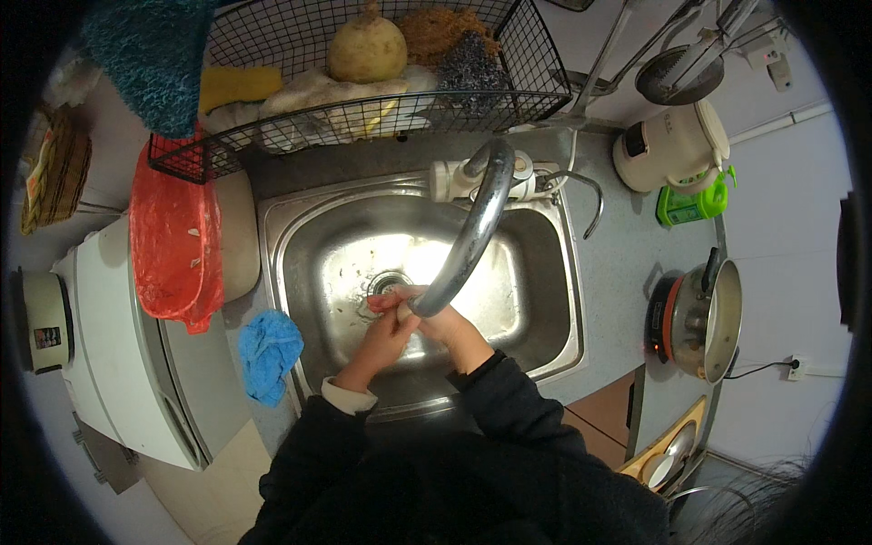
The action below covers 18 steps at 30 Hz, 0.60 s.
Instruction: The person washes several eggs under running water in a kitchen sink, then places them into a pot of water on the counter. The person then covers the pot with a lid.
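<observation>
In the stainless steel sink (545, 293), my left hand (383, 338) and my right hand (443, 323) meet under the outlet of the curved metal faucet (470, 238). The fingers are close together near the drain (388, 278). Between the hands shows a small pale patch, partly covered by the spout and fingers; I cannot tell whether it is an object or part of a hand. Wet marks and small bits lie around the drain. No clear stream of water is visible, since the spout's end hides the spot.
A blue cloth (270, 355) lies at the sink's left rim, beside a red plastic container (176, 245). Behind hangs a black wire basket (327, 116) with a round root vegetable (368, 51). To the right stand a kettle (671, 150), green bottle (693, 203) and pot (702, 320) on a hot plate.
</observation>
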### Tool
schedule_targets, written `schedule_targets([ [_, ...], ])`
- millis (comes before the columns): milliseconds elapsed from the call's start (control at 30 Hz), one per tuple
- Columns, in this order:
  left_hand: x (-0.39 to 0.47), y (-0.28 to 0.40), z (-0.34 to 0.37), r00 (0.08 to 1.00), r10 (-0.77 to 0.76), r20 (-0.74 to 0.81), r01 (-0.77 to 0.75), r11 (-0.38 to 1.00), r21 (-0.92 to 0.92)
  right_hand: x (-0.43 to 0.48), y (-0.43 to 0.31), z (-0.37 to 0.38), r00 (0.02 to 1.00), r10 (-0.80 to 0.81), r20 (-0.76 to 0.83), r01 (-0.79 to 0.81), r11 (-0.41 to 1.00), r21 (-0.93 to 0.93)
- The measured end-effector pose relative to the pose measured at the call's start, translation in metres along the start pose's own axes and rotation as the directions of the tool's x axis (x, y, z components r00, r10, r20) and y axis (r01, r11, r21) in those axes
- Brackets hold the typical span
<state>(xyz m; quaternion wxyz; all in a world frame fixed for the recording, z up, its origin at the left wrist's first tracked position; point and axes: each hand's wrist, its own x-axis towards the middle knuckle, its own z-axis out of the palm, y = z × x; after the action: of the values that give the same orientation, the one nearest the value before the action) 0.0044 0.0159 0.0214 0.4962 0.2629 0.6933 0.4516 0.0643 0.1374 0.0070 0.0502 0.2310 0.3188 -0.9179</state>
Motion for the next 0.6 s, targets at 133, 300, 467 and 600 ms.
schedule_targets([
  [133, 0.008, -0.004, 0.0, 0.965, -0.179, 0.191, 0.253, 0.827, -0.503, -0.003, -0.002, -0.002, 0.991, 0.114, 0.069, -0.129, 0.956, 0.263],
  [300, 0.01, -0.005, -0.003, 0.984, -0.172, 0.046, 0.177, 0.923, -0.34, -0.002, 0.006, 0.002, 0.983, 0.032, -0.179, -0.019, 0.997, 0.074],
  [467, 0.006, -0.005, 0.001, 0.926, 0.049, -0.375, 0.163, 0.844, 0.512, 0.011, 0.028, 0.01, 0.928, -0.115, -0.356, 0.104, 0.993, -0.048],
  [600, 0.001, -0.005, 0.001, 0.952, 0.026, -0.304, 0.096, 0.919, 0.381, 0.007, 0.029, 0.008, 0.911, -0.109, -0.398, 0.151, 0.986, 0.075],
])
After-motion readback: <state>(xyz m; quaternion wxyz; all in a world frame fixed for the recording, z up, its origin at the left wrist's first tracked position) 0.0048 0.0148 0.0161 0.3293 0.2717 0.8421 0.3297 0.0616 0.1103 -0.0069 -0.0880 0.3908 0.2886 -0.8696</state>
